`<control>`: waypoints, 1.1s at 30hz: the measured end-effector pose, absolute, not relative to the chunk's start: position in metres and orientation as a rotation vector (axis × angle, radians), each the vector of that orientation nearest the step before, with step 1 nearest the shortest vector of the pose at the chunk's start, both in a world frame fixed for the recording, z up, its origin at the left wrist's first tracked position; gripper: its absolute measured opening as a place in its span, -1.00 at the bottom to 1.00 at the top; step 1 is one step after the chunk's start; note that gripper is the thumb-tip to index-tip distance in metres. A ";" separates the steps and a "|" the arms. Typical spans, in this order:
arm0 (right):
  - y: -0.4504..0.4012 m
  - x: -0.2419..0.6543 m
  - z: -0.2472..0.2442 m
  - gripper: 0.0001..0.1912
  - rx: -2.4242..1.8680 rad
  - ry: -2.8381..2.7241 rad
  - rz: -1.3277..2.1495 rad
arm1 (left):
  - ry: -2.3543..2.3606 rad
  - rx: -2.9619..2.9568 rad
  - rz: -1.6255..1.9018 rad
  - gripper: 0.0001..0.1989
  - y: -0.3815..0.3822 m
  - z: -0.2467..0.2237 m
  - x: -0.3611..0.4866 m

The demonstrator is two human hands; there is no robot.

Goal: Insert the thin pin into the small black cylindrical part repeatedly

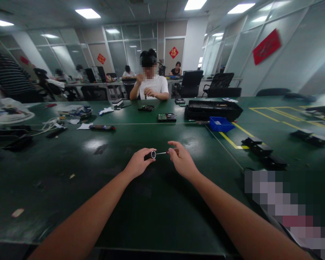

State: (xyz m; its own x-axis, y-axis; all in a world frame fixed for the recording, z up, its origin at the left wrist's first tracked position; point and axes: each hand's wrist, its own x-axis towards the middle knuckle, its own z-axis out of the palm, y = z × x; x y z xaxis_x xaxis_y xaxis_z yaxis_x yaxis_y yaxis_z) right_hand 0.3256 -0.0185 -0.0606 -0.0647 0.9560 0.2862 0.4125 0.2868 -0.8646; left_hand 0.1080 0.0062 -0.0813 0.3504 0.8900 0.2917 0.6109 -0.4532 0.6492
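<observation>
Above the green table (119, 209), my left hand (137, 162) is closed around a small black cylinder with a silver ring (153, 155) at its end. The ring end faces towards me and to the right. My right hand (184, 161) pinches a thin screwdriver (161, 153), its metal shaft pointing left and a bit of red showing at the fingers. The shaft's tip reaches the ring's right edge; whether it touches or sits behind it I cannot tell. Most of the screwdriver's handle is hidden by my fingers, and the index finger is stretched forward.
Hard drives (167, 117), a long black tray (212, 110) and a blue bin (220, 124) stand farther back. A dark tool (102, 127) lies left. Black blocks (260, 148) line the right. Across the table sits a person in a white shirt (158, 85).
</observation>
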 end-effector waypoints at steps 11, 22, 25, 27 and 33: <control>-0.022 0.323 -0.057 -0.64 -1.319 -1.679 0.736 | 1.309 2.189 0.888 -0.60 0.006 -0.081 0.107; -0.022 0.322 -0.058 -0.68 -1.327 -1.611 0.741 | 1.305 2.170 0.891 -0.59 0.006 -0.082 0.109; -0.021 0.322 -0.060 -0.70 -1.345 -1.596 0.748 | 1.299 2.181 0.895 -0.60 0.006 -0.082 0.109; -0.020 0.322 -0.061 -0.71 -1.355 -1.604 0.762 | 1.306 2.178 0.891 -0.60 0.005 -0.082 0.109; -0.022 0.322 -0.061 -0.73 -1.333 -1.611 0.748 | 1.310 2.179 0.898 -0.60 0.005 -0.081 0.109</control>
